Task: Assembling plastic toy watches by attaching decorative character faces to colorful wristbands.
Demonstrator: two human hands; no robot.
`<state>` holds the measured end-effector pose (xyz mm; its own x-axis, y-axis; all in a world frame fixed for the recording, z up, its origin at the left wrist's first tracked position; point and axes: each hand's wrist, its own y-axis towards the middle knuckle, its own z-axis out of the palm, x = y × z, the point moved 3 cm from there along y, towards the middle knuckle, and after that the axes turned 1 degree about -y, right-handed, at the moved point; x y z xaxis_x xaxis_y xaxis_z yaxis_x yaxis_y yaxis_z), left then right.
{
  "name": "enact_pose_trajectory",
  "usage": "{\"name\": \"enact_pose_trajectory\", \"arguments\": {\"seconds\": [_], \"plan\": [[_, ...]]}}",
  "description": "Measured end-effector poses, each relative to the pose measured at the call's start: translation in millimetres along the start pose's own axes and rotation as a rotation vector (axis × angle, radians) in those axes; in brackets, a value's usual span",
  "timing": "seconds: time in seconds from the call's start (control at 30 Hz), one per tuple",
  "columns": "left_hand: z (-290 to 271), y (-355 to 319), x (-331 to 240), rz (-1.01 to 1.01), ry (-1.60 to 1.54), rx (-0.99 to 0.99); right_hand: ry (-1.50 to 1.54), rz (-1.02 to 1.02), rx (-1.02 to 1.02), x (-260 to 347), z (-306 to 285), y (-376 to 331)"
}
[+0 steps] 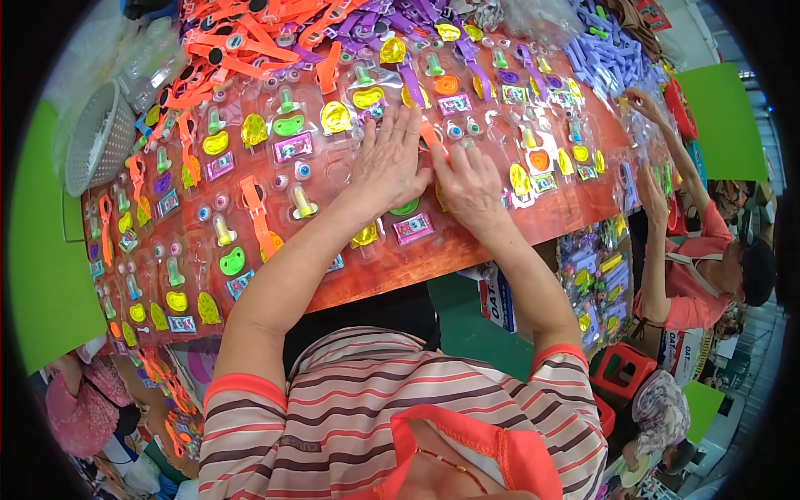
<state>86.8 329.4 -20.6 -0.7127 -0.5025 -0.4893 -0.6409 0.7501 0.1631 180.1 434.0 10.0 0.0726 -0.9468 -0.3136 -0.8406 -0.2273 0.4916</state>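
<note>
My left hand [388, 162] lies flat with its fingers stretched over the clear plastic blister trays, near a small printed packet. Beside it, my right hand [473, 187] has curled fingers at an orange toy watch strap [428, 133]; its fingertips press on the strap's lower end. A yellow piece [365, 235] and a pink-edged packet [412, 227] sit in the tray just below my hands. Above them a purple watch strap [410, 83] lies in a neighbouring tray. Yellow plastic pieces [336, 117], green pacifiers [289, 126] and eyeball toys [302, 171] fill other cavities.
Heaps of orange straps [237, 42] and purple straps [392, 18] cover the table's far side, with lilac pieces [607, 54] at far right. A white basket [100, 137] stands left. A co-worker's hands [652, 196] reach in at right. A red stool [623, 371] stands below.
</note>
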Motion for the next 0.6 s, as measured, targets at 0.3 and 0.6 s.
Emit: {"name": "enact_pose_trajectory", "arguments": {"seconds": [0.3,0.6], "plan": [[-5.5,-7.4,-4.4,0.13,0.193,-0.048,0.356,0.231,0.112,-0.7,8.2,2.0],[1.4,-9.6,-4.1,0.066,0.246,0.116,0.444,0.114,0.328,-7.9,-53.8,32.4]]}}
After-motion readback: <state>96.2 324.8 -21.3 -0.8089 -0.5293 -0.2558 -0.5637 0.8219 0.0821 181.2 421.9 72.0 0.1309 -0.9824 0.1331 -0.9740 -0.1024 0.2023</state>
